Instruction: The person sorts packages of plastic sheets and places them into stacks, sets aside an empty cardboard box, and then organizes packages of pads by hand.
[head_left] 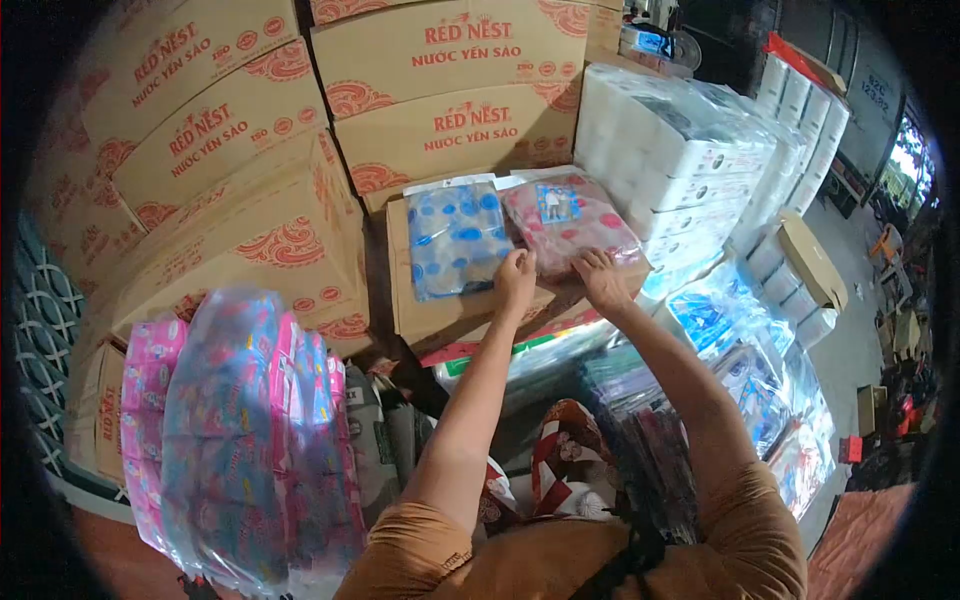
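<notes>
A flat clear package of pink-dotted folded plastic (pixel 575 215), with a small blue picture label, lies on a cardboard box (pixel 401 290). My left hand (pixel 515 280) is closed at its lower left corner, fingers pinched on the edge. My right hand (pixel 602 283) rests on its lower right part, fingers laid out over the surface. Just left of it lies a similar blue-dotted package (pixel 458 240), close to my left hand. What the packages contain cannot be told for certain.
Red Nest cartons (pixel 455 125) are stacked behind and to the left. White wrapped packs (pixel 670 150) stand at the right back. Pink and blue packs (pixel 225 430) are piled at the left front. More plastic-wrapped packages (pixel 755 390) lie to the right, near my arm.
</notes>
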